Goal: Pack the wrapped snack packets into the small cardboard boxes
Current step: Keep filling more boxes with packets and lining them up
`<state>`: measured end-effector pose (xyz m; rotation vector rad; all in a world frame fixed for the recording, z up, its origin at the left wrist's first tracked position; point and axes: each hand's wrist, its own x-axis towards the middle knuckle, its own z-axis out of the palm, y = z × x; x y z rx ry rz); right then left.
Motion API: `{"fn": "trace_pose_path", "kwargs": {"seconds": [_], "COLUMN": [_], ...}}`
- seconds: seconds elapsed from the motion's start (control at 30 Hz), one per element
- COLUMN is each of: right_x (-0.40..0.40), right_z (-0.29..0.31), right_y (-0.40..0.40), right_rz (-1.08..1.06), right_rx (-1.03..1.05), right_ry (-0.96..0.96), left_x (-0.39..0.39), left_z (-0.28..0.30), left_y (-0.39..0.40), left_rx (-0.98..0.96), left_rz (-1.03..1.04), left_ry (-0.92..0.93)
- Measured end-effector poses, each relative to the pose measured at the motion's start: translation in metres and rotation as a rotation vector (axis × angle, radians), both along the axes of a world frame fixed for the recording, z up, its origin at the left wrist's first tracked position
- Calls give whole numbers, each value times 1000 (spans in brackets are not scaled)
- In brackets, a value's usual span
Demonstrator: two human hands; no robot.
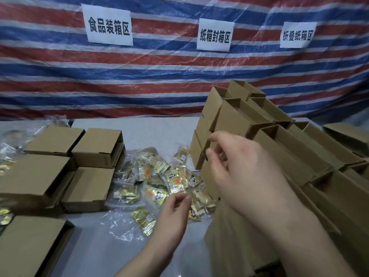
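Observation:
A loose heap of gold-wrapped snack packets (159, 176) lies on the grey table (143, 132) in the middle. A leaning stack of open-topped small cardboard boxes (235, 118) rises at the right. My right hand (243, 168) is raised in front of that stack, its fingertips close to a box edge, fingers loosely bent; I cannot tell if they touch it. My left hand (171, 214) hovers over the near edge of the packet heap with fingers loosely curled and nothing held.
Closed cardboard boxes (97, 146) stand in rows on the left, one more at the near left (30, 246). Empty clear plastic bags (117, 222) lie by the packets. A striped tarp with three paper signs (108, 25) hangs behind the table.

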<state>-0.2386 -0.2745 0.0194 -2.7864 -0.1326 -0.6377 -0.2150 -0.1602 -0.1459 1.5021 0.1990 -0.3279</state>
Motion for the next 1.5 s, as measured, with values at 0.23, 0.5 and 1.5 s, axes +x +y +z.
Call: {"fn": "trace_pose_path", "kwargs": {"seconds": [0.23,0.5,1.5], "right_x": [65,126,253], "right_z": [-114,-226,-305], "right_y": [61,117,214], "right_rz": [69,83,235], "right_rx": [178,223,345], "right_ry": [299,607,659], "left_x": [33,63,210], "left_z": [-65,-129,-101], "left_y": [107,219,393], "left_rx": [191,713,1625], "left_rz": [171,191,26], "left_ry": [23,-2,82]}}
